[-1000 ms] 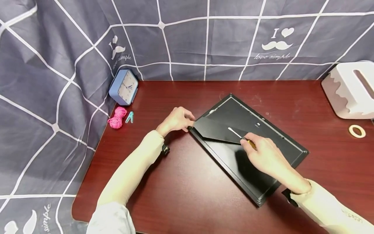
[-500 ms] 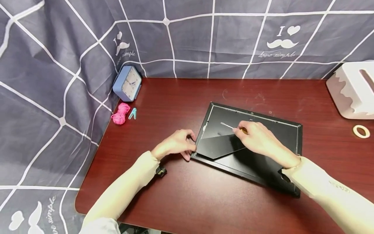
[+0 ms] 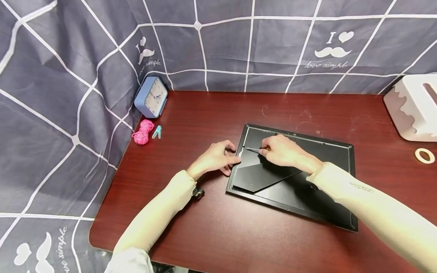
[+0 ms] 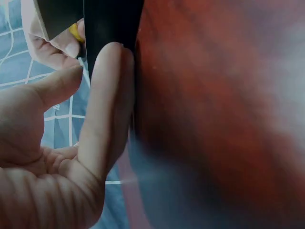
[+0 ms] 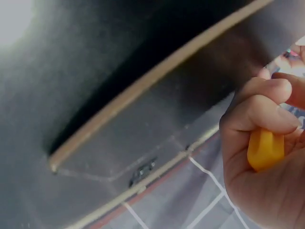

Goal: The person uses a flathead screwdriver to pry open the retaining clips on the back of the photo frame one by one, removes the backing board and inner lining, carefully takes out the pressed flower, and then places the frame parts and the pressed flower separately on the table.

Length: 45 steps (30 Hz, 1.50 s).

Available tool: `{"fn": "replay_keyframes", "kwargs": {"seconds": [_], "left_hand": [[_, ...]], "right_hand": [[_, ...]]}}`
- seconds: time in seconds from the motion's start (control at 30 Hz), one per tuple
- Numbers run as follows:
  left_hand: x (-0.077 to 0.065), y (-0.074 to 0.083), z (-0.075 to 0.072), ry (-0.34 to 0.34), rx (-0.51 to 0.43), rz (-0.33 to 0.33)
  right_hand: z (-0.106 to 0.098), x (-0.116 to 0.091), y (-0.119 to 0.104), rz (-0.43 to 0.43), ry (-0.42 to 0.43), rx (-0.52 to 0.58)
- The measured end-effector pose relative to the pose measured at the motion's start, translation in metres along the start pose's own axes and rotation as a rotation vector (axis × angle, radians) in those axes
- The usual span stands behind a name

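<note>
A black picture frame (image 3: 324, 214) lies back side up on the table, its stand flap (image 3: 259, 180) angled across the lower left part. My right hand (image 3: 283, 149) is over the back panel, gripping a screwdriver by its yellow handle (image 5: 265, 150). The screwdriver's metal shaft (image 3: 252, 149) points left, its tip right at the inner side of the left border. At the frame's left edge is my left hand (image 3: 216, 157). Its thumb reaches over the border, and in the left wrist view a straight finger (image 4: 107, 95) lies along the frame's side.
On the left of the table stand a blue clock (image 3: 151, 98), pink yarn (image 3: 143, 132) and a teal clip (image 3: 157, 132). To the right are a tissue box (image 3: 413, 110) and a ring of tape (image 3: 424, 156). A grey checked cloth (image 3: 225, 45) hangs behind.
The frame has turned on the table, its long sides now running more left to right. My right hand has moved left with the screwdriver, bringing the tip to the left border.
</note>
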<state>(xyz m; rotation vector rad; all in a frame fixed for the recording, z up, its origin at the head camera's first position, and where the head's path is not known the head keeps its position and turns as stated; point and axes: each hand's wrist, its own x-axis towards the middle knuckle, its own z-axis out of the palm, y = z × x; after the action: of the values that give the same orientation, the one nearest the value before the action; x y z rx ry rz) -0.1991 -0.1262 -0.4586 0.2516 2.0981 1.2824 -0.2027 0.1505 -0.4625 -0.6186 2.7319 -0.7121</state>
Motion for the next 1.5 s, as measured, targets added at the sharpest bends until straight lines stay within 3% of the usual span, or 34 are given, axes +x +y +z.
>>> {"fn": "replay_keyframes", "kwargs": {"seconds": [0.13, 0.33, 0.57, 0.93, 1.23, 1.5], "left_hand": [[0.006, 0.004, 0.004, 0.015, 0.069, -0.005], [0.007, 0.008, 0.007, -0.001, 0.084, -0.020], [0.009, 0.011, 0.007, -0.010, 0.098, -0.005], [0.011, 0.014, 0.004, -0.035, 0.128, -0.004], [0.017, 0.014, -0.003, -0.054, 0.157, -0.014], [0.018, 0.011, -0.002, -0.063, 0.186, -0.007]], "right_hand": [[0.014, 0.009, 0.014, 0.005, -0.035, 0.026], [0.023, 0.008, 0.022, 0.010, 0.013, -0.012], [0.014, -0.005, 0.012, -0.037, 0.071, 0.085], [0.025, 0.003, 0.030, 0.025, 0.096, 0.054], [0.029, 0.014, 0.028, 0.022, 0.094, 0.031], [0.021, 0.010, 0.013, -0.017, 0.104, 0.083]]}}
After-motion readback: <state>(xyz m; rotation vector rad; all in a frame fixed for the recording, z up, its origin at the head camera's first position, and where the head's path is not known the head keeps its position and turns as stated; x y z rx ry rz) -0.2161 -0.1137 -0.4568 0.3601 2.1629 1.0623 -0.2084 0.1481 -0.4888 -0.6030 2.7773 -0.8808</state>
